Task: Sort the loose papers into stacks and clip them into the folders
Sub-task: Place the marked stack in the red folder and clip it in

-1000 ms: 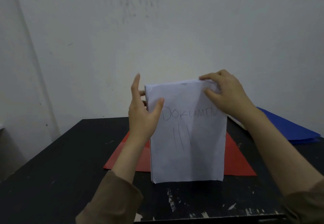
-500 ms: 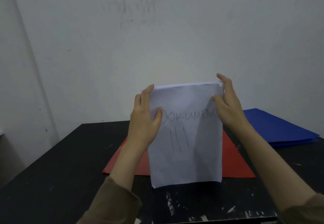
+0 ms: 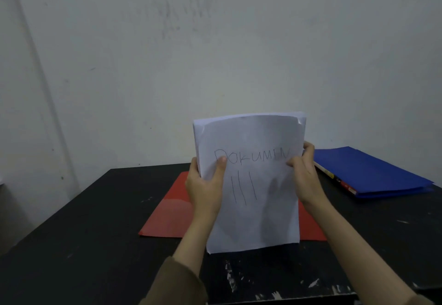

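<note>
Two hands squaring an upright stack

Both hands pinched the paper stack (image 3: 253,185) by its side edges: left hand (image 3: 205,192) with thumb across the front sheet, right hand (image 3: 305,175) likewise. The stack stood upright above the near part of the black table (image 3: 83,245), before the red folder (image 3: 167,214); a blue folder (image 3: 373,173) lay far right. Light, floppy sheets probably slide apart, so edge grips suit. Since half a second before, both hands had dropped lower on the edges.

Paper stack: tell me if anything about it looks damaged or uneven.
The front sheet's top right corner is crumpled and curled, and the sheets behind stick out past its top left corner, so the stack isn't squared. Otherwise nothing stands out.
</note>
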